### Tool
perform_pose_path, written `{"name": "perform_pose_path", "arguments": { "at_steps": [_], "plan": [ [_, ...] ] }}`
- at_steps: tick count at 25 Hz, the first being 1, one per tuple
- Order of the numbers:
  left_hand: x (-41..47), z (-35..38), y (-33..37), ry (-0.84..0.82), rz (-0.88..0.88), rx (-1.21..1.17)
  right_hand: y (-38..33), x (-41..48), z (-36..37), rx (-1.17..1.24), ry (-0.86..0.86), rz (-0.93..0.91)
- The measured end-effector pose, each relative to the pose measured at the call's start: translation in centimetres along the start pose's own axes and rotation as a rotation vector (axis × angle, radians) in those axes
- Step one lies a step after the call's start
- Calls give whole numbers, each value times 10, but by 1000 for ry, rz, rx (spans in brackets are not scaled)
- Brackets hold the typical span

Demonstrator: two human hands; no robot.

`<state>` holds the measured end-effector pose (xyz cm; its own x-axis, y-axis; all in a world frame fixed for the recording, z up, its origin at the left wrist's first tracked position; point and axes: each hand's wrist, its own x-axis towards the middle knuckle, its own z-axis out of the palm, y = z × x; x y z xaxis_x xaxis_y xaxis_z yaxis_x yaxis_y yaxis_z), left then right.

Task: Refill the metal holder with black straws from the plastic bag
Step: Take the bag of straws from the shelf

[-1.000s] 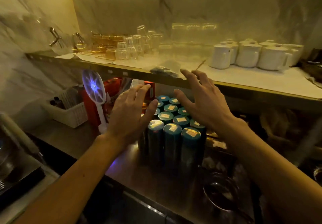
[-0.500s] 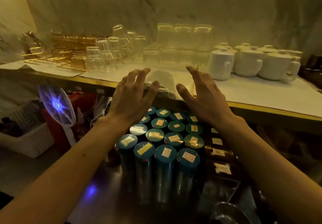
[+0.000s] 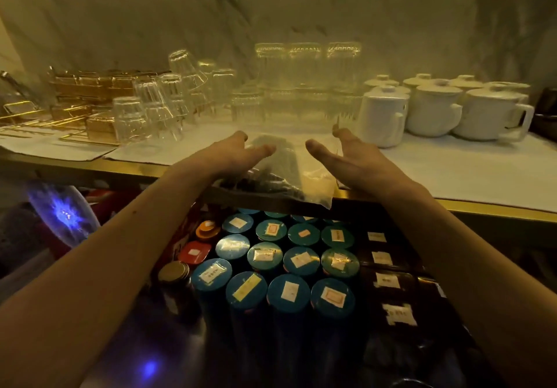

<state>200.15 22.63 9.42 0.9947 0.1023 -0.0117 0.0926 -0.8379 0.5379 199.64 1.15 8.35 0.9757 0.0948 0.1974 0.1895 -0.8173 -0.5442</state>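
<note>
Head view: the clear plastic bag of black straws (image 3: 278, 173) lies on the white-lined shelf (image 3: 452, 173), its near end overhanging the brass-coloured front edge. The left hand (image 3: 232, 158) and right hand (image 3: 346, 158) flank the bag, fingers spread and unclenched; neither grasps it. The left fingertips appear to touch the film; contact cannot be confirmed. Below the shelf stand teal-lidded cylindrical canisters (image 3: 289, 267) with paper labels.

canisters (image 3: 288, 292): teal lids (pale labels) | straws (image 3: 280, 161): black | lidded cups (image 3: 434, 110): white | shelf (image 3: 482, 206) edge: gold | wall: veined marble
</note>
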Motion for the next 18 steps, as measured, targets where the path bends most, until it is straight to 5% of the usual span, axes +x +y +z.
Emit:
{"name": "perform_pose_path", "arguments": {
  "at_steps": [6,18],
  "plan": [
    [18,-20,-6,-156,-27,-288,-9,4,14,46,27,38],
    [17,-17,-29,-231,9,-810,-27,-15,25,595,183,-20]
  ]
}}
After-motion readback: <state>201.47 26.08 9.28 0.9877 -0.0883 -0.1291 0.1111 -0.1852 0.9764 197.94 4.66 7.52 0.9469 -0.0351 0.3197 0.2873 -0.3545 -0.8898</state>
